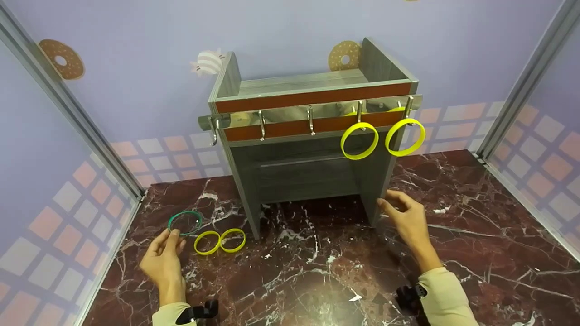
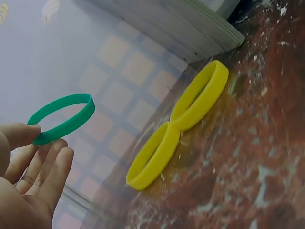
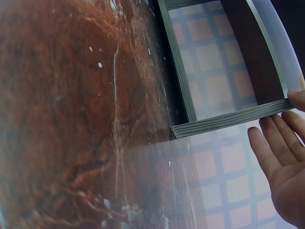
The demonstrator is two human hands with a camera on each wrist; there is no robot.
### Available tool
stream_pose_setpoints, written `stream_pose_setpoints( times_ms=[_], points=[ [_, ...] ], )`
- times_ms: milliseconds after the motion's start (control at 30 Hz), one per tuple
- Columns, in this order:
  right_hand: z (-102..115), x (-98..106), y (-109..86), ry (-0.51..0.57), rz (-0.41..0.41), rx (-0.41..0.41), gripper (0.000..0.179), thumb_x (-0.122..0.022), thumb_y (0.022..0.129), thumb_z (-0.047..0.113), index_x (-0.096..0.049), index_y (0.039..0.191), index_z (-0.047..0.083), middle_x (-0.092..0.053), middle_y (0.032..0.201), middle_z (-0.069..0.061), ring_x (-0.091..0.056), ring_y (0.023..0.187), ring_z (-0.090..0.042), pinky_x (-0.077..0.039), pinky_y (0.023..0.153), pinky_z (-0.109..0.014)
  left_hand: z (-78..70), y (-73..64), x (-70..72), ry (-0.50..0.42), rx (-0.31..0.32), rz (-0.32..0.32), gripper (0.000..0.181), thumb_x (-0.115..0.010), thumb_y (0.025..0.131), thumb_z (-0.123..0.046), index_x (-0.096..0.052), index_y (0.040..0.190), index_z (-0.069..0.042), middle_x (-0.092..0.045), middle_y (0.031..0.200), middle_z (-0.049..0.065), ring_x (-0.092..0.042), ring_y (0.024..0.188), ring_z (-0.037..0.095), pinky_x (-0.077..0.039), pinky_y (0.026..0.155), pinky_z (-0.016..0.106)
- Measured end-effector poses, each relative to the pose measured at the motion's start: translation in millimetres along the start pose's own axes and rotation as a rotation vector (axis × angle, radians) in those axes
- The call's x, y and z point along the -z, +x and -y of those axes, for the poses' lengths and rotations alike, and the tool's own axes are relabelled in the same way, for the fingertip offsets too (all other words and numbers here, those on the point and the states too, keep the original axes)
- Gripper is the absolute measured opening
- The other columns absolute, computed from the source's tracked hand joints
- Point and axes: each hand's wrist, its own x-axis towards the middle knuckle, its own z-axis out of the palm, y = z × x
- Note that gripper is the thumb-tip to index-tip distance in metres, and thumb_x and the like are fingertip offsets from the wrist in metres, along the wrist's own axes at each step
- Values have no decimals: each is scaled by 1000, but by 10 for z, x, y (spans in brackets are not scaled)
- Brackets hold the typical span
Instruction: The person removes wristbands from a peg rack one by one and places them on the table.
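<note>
My left hand [image 1: 162,262] pinches a green silicone wristband [image 2: 78,122] between thumb and fingers, held up at the left. Two yellow wristbands [image 2: 202,106] lie side by side on the table, just right of that hand. My right hand [image 1: 410,222] grips the front edge of the right side panel [image 3: 224,119] of a grey wooden rack, its thumb inside and fingers outside. Across the rack's front runs a metal rail [image 1: 290,113] with several hooks. One yellow wristband [image 1: 360,157] hangs on the second hook from the right, another [image 1: 423,136] on the rightmost. The three hooks to the left carry nothing.
The rack stands on a dark red marbled table [image 1: 290,290], close to the patterned back wall [image 1: 290,27]. Side walls with metal corner posts [image 1: 72,104] enclose the table at left and right. An open tray-like top [image 1: 299,83] crowns the rack.
</note>
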Motion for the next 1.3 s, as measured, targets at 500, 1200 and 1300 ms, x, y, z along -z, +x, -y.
stream_pose_setpoints(
  times_ms=[500,1200,1300],
  points=[
    [178,-25,-49,-42,-12,-26,25,-76,96,-3,-72,118,-14,-75,100,-26,-69,79,-3,-58,69,-14,105,130,259,251,122,-109,37,-74,100,-5,-67,133,10,-68,82,-15,-73,72,2,-63,77,21],
    [11,-3,-4,-7,0,-7,26,-80,96,4,-75,119,-8,-77,97,-19,-72,77,-6,-61,68,-19,125,162,375,401,203,-89,38,-70,102,-1,-66,138,6,-65,71,-22,-72,71,-2,-62,81,20],
    [13,-10,-2,-32,-8,-21,24,-78,97,0,-74,118,-10,-77,98,-22,-71,77,-4,-59,67,-17,129,166,378,409,200,-77,39,-69,101,1,-65,139,8,-66,72,-19,-72,69,-2,-63,79,21]
  ],
)
